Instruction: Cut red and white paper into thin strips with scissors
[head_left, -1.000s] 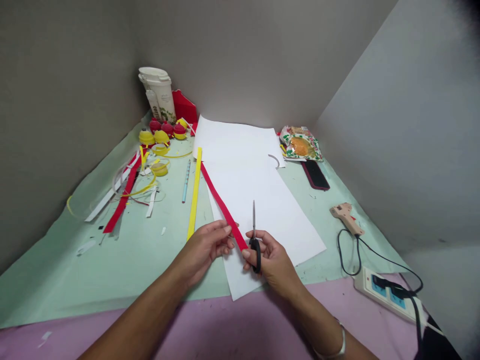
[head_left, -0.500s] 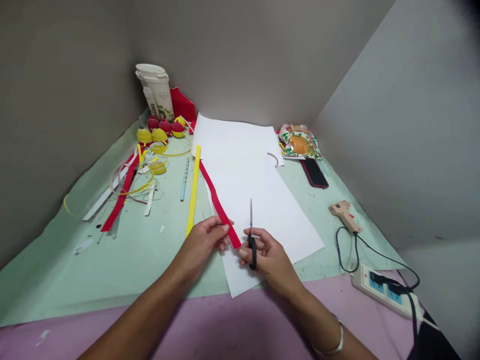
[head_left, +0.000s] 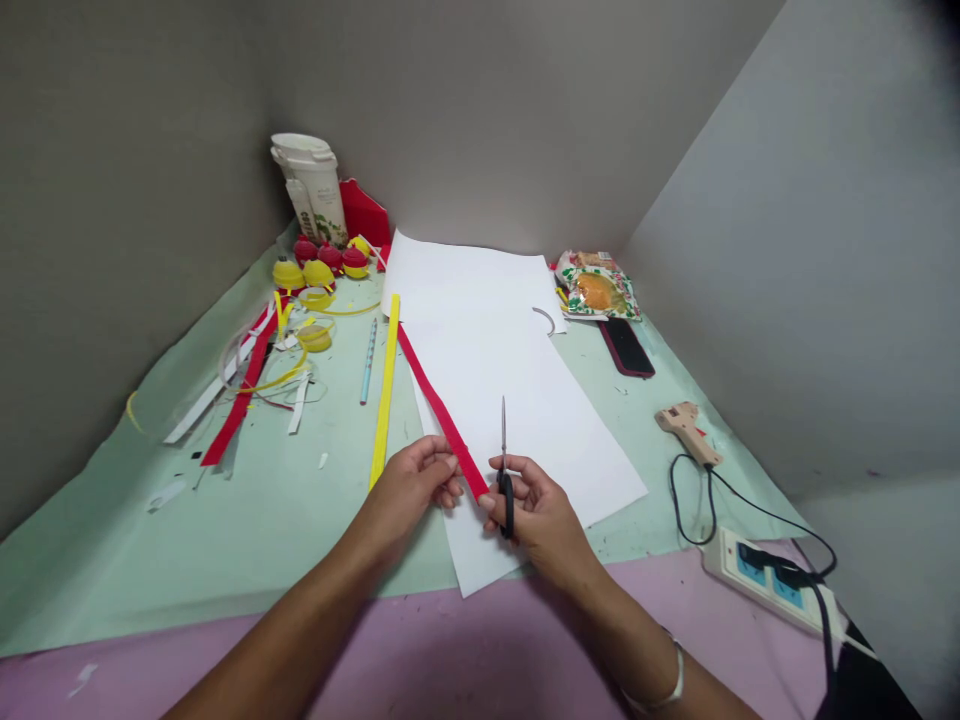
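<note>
A long red strip point(head_left: 433, 397) runs slantwise over a large white paper sheet point(head_left: 517, 380). Its near end meets the thumb of my right hand point(head_left: 536, 510), which pinches it. That same hand keeps hold of scissors point(head_left: 506, 490) with black handles, their closed blades pointing away from me. My left hand point(head_left: 416, 490) is just left of the strip, its fingers loosely curled and the thumb beside the strip's edge; it appears to grip nothing. A yellow strip point(head_left: 386, 400) lies to the left of the sheet, partly behind my left hand.
Left are a patterned pencil point(head_left: 368, 362), loose strips point(head_left: 238, 415), red and yellow ornaments point(head_left: 319, 272) and a white container point(head_left: 311, 190). Right are a snack packet point(head_left: 600, 290), a phone point(head_left: 628, 347), a glue gun point(head_left: 688, 430) and a corded power strip point(head_left: 772, 580).
The red strip's near end has shifted slightly right to my right thumb. My left thumb, earlier on top of the strip, is now beside it. The scissors stay almost in place.
</note>
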